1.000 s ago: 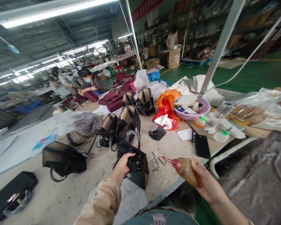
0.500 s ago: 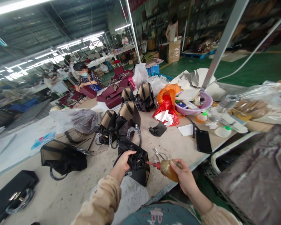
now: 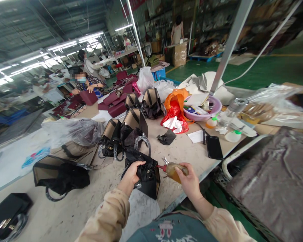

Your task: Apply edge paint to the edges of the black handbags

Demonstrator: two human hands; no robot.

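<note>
Bottle (image 3: pixel 173 171) sits in the grip of our right hand (image 3: pixel 189 179), red nozzle (image 3: pixel 162 167) pointing at the black bag (image 3: pixel 149 183) our left hand (image 3: pixel 131 175) grips on the desk (image 3: pixel 183 149).

Amber squeeze bottle (image 3: pixel 175 172): near-horizontal, red nozzle (image 3: pixel 163 168) pointing at black handbag's (image 3: pixel 149 189) edge (contact unclear). Handbag: tilted, black fabric (image 3: pixel 144 172) bunched on top.

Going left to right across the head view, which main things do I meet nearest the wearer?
Boxy black bag with metal clasp → black bag showing tan panels → black fabric-topped bag in the left hand → amber squeeze bottle with red nozzle in the right hand → wrinkled grey-brown cover.
</note>
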